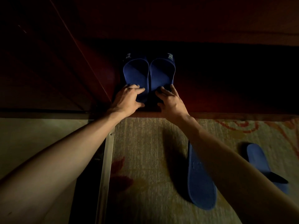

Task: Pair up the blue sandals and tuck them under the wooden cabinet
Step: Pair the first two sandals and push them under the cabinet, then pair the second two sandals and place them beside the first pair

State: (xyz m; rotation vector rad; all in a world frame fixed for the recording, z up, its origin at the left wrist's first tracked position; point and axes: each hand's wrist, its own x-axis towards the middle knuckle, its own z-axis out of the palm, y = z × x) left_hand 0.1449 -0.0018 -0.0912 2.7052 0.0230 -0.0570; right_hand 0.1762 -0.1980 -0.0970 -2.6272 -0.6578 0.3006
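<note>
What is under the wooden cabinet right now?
Two blue sandals lie side by side, toes inward, each hand's fingers on a heel. Beyond their toes, the space under the wooden cabinet is too dark to see.

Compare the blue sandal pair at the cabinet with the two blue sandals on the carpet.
The dark blue sandal pair sits side by side, toes under the wooden cabinet; left hand and right hand rest on its heels. The two carpet sandals lie apart, untouched, one flipped sole-up. All are blue slides.

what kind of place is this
Probably a home or hotel room, near a doorway: patterned carpet, a metal threshold strip and blue sandals tucked under a dark wooden cabinet.
</note>
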